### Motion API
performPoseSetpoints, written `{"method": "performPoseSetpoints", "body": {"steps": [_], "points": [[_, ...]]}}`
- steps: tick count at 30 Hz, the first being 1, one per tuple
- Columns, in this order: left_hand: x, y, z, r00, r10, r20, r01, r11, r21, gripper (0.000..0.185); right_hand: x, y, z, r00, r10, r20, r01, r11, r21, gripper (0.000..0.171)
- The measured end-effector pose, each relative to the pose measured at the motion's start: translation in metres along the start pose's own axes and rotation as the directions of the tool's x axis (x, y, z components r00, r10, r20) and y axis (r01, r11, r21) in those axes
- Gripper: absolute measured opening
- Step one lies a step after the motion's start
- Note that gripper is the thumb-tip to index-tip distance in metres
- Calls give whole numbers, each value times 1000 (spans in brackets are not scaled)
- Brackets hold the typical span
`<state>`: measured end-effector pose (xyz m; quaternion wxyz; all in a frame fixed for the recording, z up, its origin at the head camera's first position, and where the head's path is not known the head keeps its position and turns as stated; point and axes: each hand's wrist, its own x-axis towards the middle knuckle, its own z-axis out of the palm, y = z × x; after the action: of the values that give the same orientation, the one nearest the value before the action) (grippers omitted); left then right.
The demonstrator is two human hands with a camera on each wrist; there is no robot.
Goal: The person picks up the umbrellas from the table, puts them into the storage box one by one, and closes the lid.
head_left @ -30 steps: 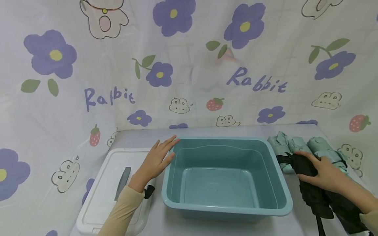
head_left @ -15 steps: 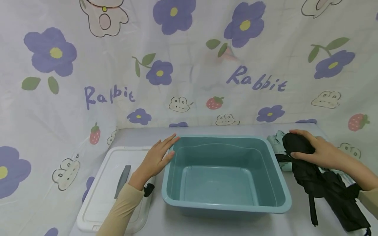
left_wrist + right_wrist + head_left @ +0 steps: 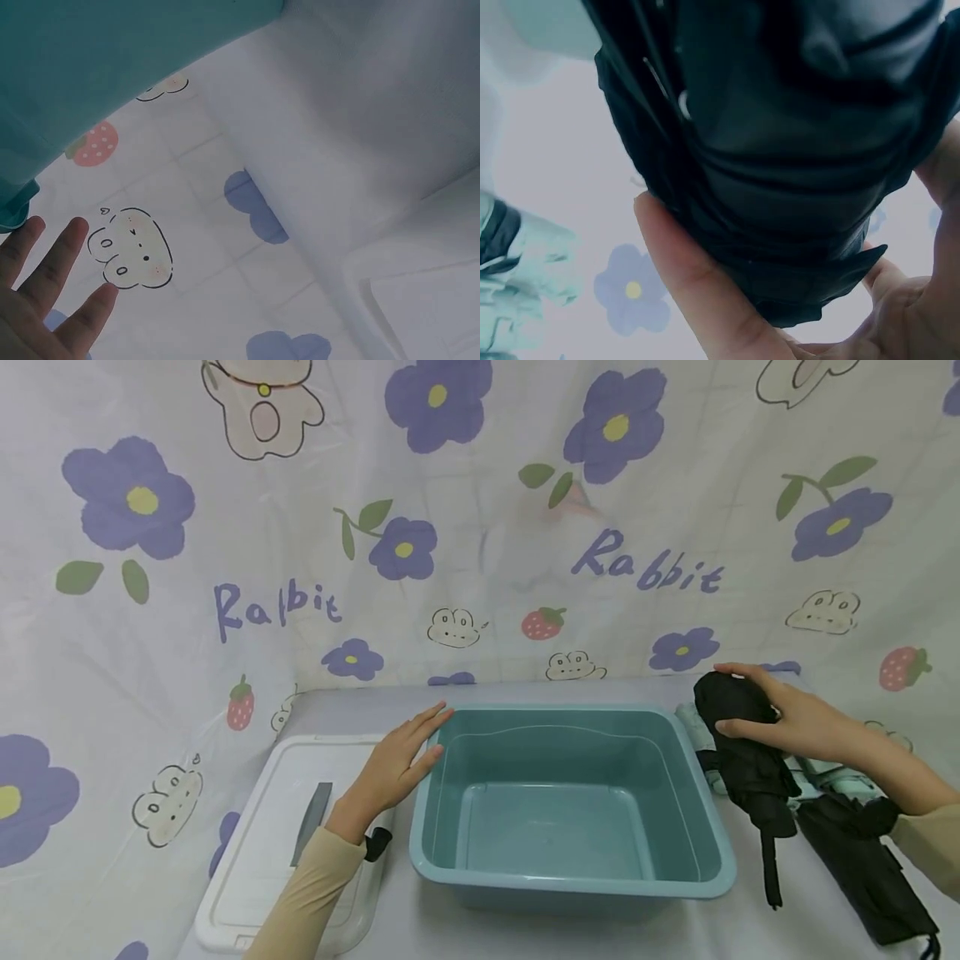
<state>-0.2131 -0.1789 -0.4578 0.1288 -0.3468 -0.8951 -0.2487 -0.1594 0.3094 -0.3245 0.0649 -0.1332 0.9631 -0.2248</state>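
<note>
My right hand [image 3: 802, 714] grips the thick end of a black folded umbrella [image 3: 750, 777], fingers over its top and thumb along the near side. The umbrella hangs tilted, its strap dangling. In the right wrist view, black fabric [image 3: 795, 180] fills most of the picture, with thumb and fingers around its end. At the left rim of a blue-green plastic basin [image 3: 573, 887], my left hand [image 3: 393, 768] rests with straight fingers; its fingertips [image 3: 34, 225] show near the rim in the left wrist view. Nothing lies inside the basin.
A second black folded umbrella [image 3: 862, 872] lies at the table's right side. Behind it are several pale green rolled fabric bundles [image 3: 843, 777], partly hidden. A white lid [image 3: 255, 827] with a grey strip lies left of the basin. A patterned curtain [image 3: 480, 527] hangs behind.
My right hand has lifted the black umbrella up and leftward, towards the back right corner of the basin, away from the other black umbrella. My left hand has stayed on the rim.
</note>
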Motion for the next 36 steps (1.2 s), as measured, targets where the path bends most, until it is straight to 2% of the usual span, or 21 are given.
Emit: {"method": "performPoseSetpoints", "body": {"steps": [8,17,25,32,36], "points": [[0,1,-1,1000,6,-9,-6,1000,2,52,9,-21,-1,1000,0,12,-1,998,56,80],[0,2,-1,1000,-4,4,4,1000,-15,51,20,-43,6,998,-50,26,47,992,115,78],[0,0,-1,1000,0,5,0,1000,-30,51,32,-68,14,991,-86,107,62,975,212,76],[1,0,0,1000,-3,9,3,999,-34,51,44,-79,31,988,-122,95,92,959,270,76],[0,0,-1,1000,-7,21,8,1000,-30,51,49,-82,41,989,-131,70,109,959,263,75]]}}
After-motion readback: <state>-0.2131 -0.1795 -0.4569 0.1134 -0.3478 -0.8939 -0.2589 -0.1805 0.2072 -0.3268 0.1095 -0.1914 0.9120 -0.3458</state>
